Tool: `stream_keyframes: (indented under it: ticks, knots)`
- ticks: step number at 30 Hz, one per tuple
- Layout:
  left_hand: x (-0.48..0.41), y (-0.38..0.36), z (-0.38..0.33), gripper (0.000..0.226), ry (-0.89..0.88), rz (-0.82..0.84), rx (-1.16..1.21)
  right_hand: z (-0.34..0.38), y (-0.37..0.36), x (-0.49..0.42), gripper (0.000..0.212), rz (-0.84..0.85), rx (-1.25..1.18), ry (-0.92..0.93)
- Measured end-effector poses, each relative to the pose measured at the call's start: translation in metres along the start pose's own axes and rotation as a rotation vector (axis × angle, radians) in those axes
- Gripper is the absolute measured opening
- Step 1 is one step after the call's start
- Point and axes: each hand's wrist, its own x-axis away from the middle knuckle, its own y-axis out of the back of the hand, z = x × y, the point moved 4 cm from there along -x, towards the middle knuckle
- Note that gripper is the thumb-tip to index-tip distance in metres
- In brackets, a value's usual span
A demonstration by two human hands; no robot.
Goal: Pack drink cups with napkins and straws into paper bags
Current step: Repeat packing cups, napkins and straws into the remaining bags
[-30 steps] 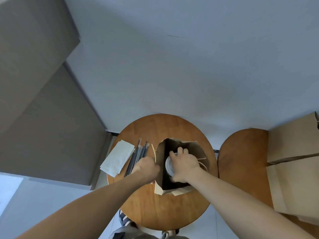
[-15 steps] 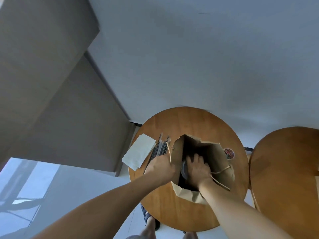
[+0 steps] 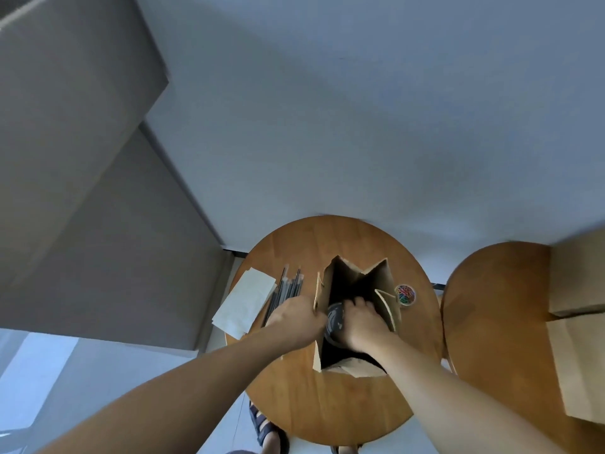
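Observation:
An open brown paper bag (image 3: pixel 370 276) stands on the round wooden table (image 3: pixel 327 398). My left hand (image 3: pixel 296 317) grips the bag's left rim. My right hand (image 3: pixel 361 324) reaches inside the bag and holds a dark drink cup (image 3: pixel 334 319) near its top. Left of the bag lie several wrapped straws (image 3: pixel 286 290) and a stack of white napkins (image 3: pixel 244 301).
A small round tub of coloured paper clips (image 3: pixel 405 294) sits right of the bag. A second round table (image 3: pixel 491 306) stands at the right with flat brown paper bags (image 3: pixel 579 362) on it. A sandalled foot (image 3: pixel 266 429) shows below the table.
My right hand has sunk deeper into the bag with the cup. The bag's far rim has spread open, and the paper clip tub has come into view.

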Motion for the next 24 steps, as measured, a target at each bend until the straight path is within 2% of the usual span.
stream_keyframes:
  ticks: [3,8,11,12,16,19,22,24]
  knots:
    - [0.001,0.009,-0.008,0.025,-0.074,0.038,-0.007,0.007,0.031,0.019,0.045,-0.037,-0.05,0.027]
    - [0.003,0.038,-0.011,0.059,-0.179,0.001,-0.035,0.025,0.085,0.051,0.042,-0.16,-0.176,0.058]
    - [0.008,0.062,-0.008,0.091,-0.2,-0.002,0.018,0.041,0.116,0.063,0.038,-0.302,-0.26,0.051]
    - [0.01,0.07,-0.006,0.095,-0.211,-0.009,0.041,0.048,0.125,0.065,0.036,-0.356,-0.285,0.055]
    - [0.009,0.097,0.016,0.073,-0.221,-0.095,0.087,0.086,0.137,0.062,0.033,-0.447,-0.394,0.101]
    - [0.003,0.112,0.047,0.055,-0.119,-0.126,0.04,0.118,0.124,0.047,0.034,-0.402,-0.427,0.122]
    - [-0.004,0.123,0.08,0.026,-0.039,-0.122,0.024,0.144,0.101,0.025,0.028,-0.335,-0.431,0.124]
    - [-0.01,0.126,0.1,0.036,0.022,-0.125,0.027,0.155,0.083,0.008,0.022,-0.288,-0.425,0.111]
